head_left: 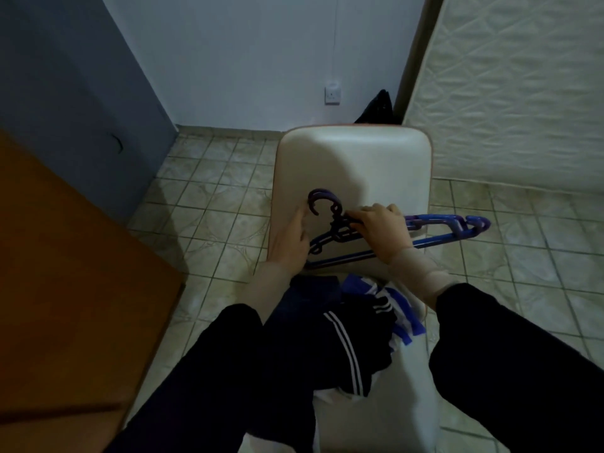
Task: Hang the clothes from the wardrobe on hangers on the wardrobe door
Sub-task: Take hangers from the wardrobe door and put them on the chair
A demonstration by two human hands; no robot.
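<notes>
A bunch of blue and purple plastic hangers [438, 228] lies across a white plastic chair [356, 158], hooks pointing left. My right hand [380, 225] grips the hangers at their necks, just right of the hooks. My left hand [289, 240] rests on the chair's left edge beside the hooks, fingers fairly straight, holding nothing. A pile of dark clothes with white stripes [330, 331] and a blue-and-white garment [392, 302] lies on the chair below my hands.
A brown wooden panel [65, 273] fills the left. A quilted mattress [510, 86] leans upright at the right. The wall behind the chair has a socket [332, 94], and a black bag [379, 107] sits in the corner. Tiled floor [209, 191] surrounds the chair.
</notes>
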